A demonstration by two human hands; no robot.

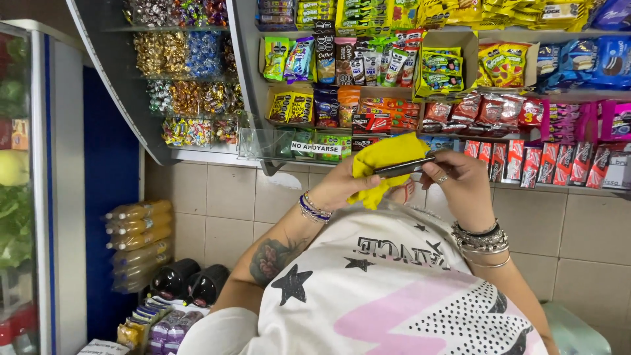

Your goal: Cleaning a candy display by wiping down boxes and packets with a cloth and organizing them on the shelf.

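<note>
My left hand (343, 187) grips a yellow cloth (384, 158), which is bunched up and hangs down between both hands. My right hand (460, 181) holds a thin dark flat object (404, 167), seen edge-on, against the cloth. Both hands are raised in front of a glass counter edge. Bracelets sit on both wrists, and there is a ring on a right finger.
Shelves of snack and candy packets (394, 72) fill the wall ahead, with wrapped sweets (187, 85) in clear bins at left. A glass-door cooler (26, 190) stands at far left. Bottle packs (135, 243) and dark helmets (190, 283) lie on the floor by the tiled wall.
</note>
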